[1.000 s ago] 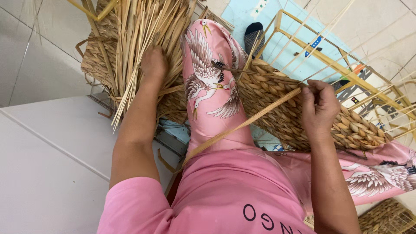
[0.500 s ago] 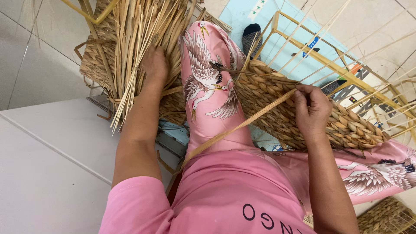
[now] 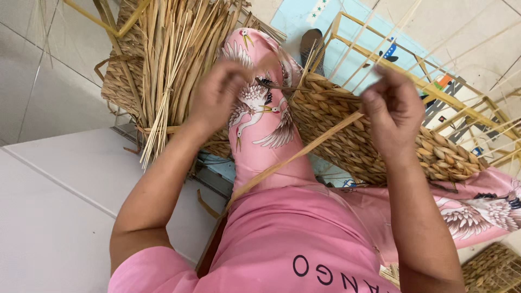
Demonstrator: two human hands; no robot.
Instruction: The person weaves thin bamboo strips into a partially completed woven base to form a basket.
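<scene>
My left hand (image 3: pixel 217 92) is raised over my pink bird-print trouser leg (image 3: pixel 266 130), blurred, with its fingers curled on the end of a thin dark straw strand (image 3: pixel 282 87). That strand runs right across the woven straw panel (image 3: pixel 347 141). My right hand (image 3: pixel 393 111) is lifted above the panel and pinches the top of a long flat straw strip (image 3: pixel 293 157). The strip slants down to the left across my lap. A thick bundle of loose dry straw stalks (image 3: pixel 173 54) stands just left of my left hand.
A light wooden frame (image 3: pixel 418 73) stands behind the woven panel over a pale blue mat (image 3: pixel 325 21). Another woven basket (image 3: pixel 122 81) sits behind the straw bundle. A white surface (image 3: pixel 49 217) fills the lower left. A further woven piece (image 3: pixel 491 271) shows at the bottom right.
My left hand has come off the straw bundle and moved right, over my leg. My right hand has lifted from the woven panel with the flat strip.
</scene>
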